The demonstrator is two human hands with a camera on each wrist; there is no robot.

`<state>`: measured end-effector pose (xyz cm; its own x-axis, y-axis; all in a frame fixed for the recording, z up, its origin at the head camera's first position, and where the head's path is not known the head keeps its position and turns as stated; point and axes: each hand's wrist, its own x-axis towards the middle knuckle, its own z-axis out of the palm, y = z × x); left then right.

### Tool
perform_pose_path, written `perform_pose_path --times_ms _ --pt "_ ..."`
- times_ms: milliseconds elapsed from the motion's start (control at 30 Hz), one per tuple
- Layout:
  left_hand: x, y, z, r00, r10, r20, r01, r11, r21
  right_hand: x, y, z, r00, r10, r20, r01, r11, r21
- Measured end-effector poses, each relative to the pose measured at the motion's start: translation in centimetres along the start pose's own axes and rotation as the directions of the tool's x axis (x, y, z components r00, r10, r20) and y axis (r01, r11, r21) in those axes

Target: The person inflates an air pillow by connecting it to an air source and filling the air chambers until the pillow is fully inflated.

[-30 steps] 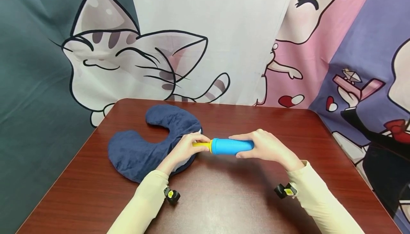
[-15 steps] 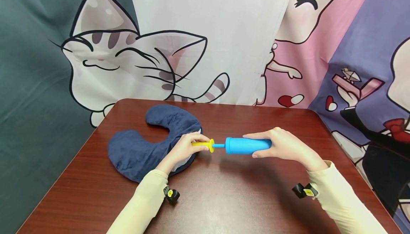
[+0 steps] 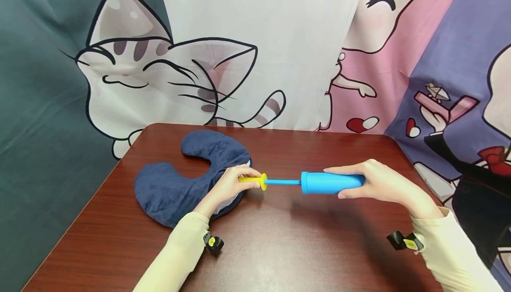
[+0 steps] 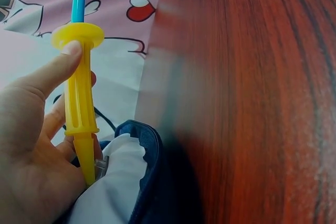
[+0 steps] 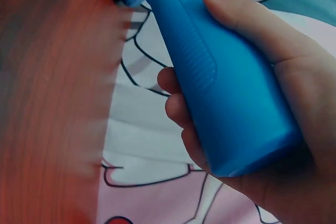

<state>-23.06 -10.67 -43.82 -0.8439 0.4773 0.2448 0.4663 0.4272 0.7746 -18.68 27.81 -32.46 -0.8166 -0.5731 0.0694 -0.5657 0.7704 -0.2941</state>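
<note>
A hand air pump with a blue barrel (image 3: 329, 183) lies level above the table, its thin blue rod (image 3: 283, 182) drawn well out. My left hand (image 3: 231, 183) pinches the pump's yellow nozzle piece (image 4: 80, 87) between thumb and fingers. The nozzle's tapered tip points down at a clear valve (image 4: 103, 165) on the white inner part (image 4: 110, 187) of a navy neck pillow (image 3: 171, 192); the very tip is hidden. My right hand (image 3: 379, 183) grips the far end of the barrel, thumb on one side and fingers round the other.
The U-shaped pillow lies on the left of a reddish-brown wooden table (image 3: 279, 247), its opening towards the upper left. Behind the table hangs a cloth backdrop (image 3: 263, 25) with cartoon animals. Black cameras sit on both wrists.
My right hand has moved steadily right with the blue barrel, drawing out a longer length of rod. My left hand, the yellow nozzle piece and the pillow have stayed in place.
</note>
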Motion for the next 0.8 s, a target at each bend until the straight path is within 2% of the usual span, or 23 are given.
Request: perform_pose_path --times_ms 200,467,800 --pt "-0.1 -0.2 -0.1 1.000 -0.030 0.002 0.030 1.000 -0.007 -0.9 0.6 -0.8 1.000 -0.003 -0.017 0.003 1.000 -0.010" --pt "-0.1 -0.4 -0.3 1.000 -0.007 0.012 0.007 1.000 -0.021 -1.7 1.2 -1.5 0.999 -0.019 -0.050 0.018 1.000 -0.012" --pt "-0.3 -0.2 -0.3 0.999 -0.022 0.037 0.024 0.999 -0.048 -1.0 0.6 -0.6 0.999 -0.011 -0.039 0.013 0.999 0.042"
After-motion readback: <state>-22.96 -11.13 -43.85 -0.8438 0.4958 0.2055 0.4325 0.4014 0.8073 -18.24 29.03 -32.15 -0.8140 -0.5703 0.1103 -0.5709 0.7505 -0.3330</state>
